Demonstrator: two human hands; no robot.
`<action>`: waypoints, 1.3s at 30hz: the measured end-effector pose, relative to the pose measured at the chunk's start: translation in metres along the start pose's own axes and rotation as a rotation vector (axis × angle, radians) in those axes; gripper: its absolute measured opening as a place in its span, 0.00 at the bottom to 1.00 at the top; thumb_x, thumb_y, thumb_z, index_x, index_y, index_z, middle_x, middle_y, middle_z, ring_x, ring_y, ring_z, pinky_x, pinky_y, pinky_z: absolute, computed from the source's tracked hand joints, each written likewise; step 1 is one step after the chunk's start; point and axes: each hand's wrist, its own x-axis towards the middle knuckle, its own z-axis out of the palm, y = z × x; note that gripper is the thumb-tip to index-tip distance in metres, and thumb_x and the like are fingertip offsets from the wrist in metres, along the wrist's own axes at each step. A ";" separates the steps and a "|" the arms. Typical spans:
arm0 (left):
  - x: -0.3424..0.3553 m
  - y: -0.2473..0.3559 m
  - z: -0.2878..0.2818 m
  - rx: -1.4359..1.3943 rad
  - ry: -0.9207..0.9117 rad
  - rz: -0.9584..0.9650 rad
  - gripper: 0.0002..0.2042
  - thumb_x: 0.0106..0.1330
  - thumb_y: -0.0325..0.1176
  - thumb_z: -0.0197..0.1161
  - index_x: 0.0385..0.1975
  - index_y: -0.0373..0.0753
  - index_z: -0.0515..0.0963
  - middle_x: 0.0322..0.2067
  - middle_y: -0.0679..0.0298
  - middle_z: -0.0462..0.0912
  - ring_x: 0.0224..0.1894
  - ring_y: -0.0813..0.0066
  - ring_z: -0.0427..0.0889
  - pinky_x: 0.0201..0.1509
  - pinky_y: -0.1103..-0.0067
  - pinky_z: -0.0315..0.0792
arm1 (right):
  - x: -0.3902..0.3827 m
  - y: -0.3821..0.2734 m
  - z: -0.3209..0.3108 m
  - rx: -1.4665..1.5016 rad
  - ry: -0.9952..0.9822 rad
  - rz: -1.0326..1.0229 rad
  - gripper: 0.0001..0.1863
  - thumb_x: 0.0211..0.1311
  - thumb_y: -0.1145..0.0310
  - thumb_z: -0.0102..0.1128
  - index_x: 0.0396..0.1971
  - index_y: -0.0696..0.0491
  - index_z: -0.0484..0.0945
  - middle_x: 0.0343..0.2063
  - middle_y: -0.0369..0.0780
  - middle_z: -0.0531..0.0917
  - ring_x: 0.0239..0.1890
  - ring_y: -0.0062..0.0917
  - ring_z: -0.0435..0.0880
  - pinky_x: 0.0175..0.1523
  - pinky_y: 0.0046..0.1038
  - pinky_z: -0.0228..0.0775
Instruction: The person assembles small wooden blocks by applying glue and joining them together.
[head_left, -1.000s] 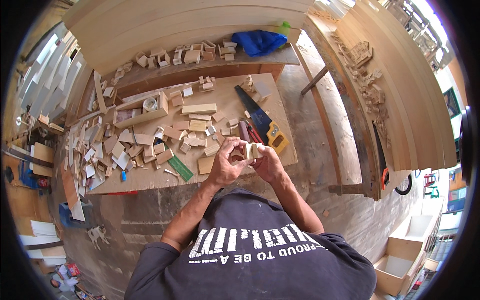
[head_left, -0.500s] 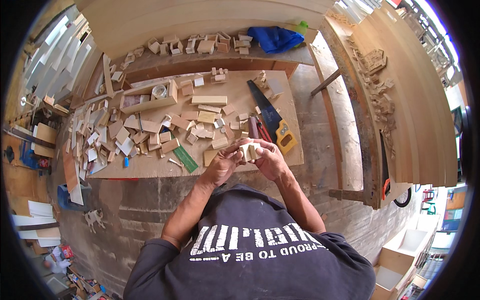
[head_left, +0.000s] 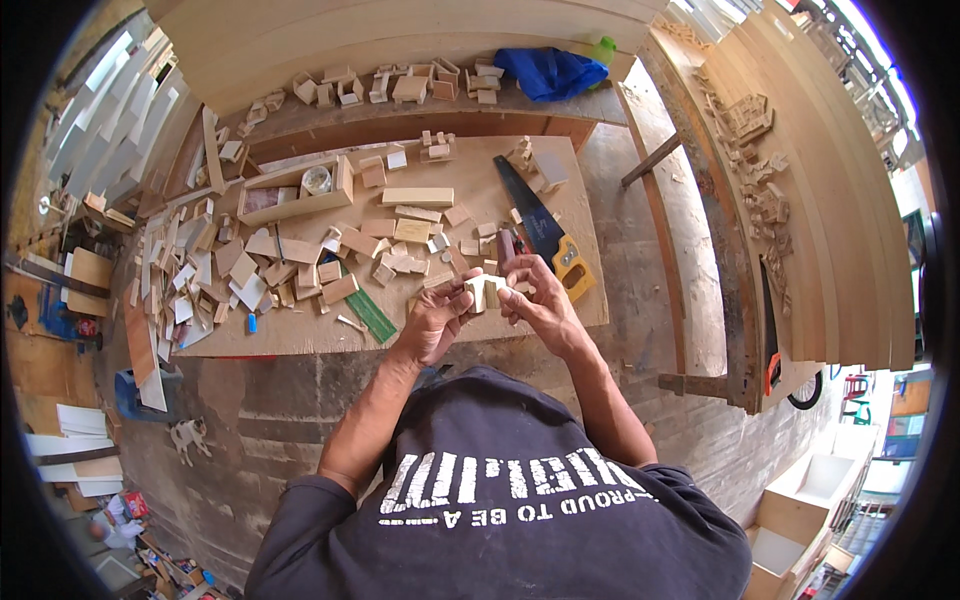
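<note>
Between my two hands, over the near edge of the table, is a small pale wooden block (head_left: 485, 292) with a groove or joint down its middle. My left hand (head_left: 437, 318) pinches its left side with thumb and fingers. The fingertips of my right hand (head_left: 540, 300) close on its right side. Whether it is one piece or two pressed together, I cannot make out. Just beyond my right hand lies a handsaw (head_left: 540, 225) with a dark blade and yellow handle. A maroon-and-red tool beside it is partly hidden by my fingers.
Wood offcuts (head_left: 270, 265) crowd the left of the plywood table (head_left: 470, 165). An open wooden box (head_left: 295, 195) holds a round container. A green strip (head_left: 370, 315) lies near the front edge. Small wooden assemblies (head_left: 410, 85) line the back bench, beside a blue cloth (head_left: 550, 75). A cat (head_left: 188, 438) is on the floor.
My hands and the block have shifted slightly left. The block has turned a little, and my right-hand fingers have changed position on it.
</note>
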 end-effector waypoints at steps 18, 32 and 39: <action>-0.002 -0.015 0.004 -0.221 -0.087 -0.129 0.20 0.73 0.39 0.59 0.61 0.37 0.72 0.52 0.59 0.82 0.55 0.70 0.82 0.59 0.72 0.79 | -0.014 -0.010 0.010 -0.760 -0.036 -0.507 0.26 0.54 0.70 0.73 0.54 0.53 0.75 0.50 0.44 0.82 0.46 0.38 0.86 0.47 0.33 0.80; -0.003 -0.034 -0.010 -0.246 -0.089 -0.175 0.16 0.74 0.42 0.58 0.55 0.40 0.74 0.49 0.63 0.83 0.50 0.72 0.83 0.58 0.71 0.79 | -0.020 -0.006 0.007 -0.853 -0.057 -0.428 0.26 0.56 0.67 0.71 0.53 0.55 0.71 0.44 0.48 0.82 0.44 0.43 0.85 0.48 0.37 0.78; -0.002 -0.030 0.001 -0.033 0.032 -0.095 0.16 0.70 0.37 0.61 0.51 0.33 0.75 0.45 0.60 0.82 0.47 0.73 0.83 0.56 0.74 0.78 | -0.012 0.016 0.003 -0.916 -0.047 -0.454 0.28 0.57 0.67 0.69 0.56 0.55 0.68 0.42 0.50 0.82 0.46 0.45 0.83 0.50 0.39 0.77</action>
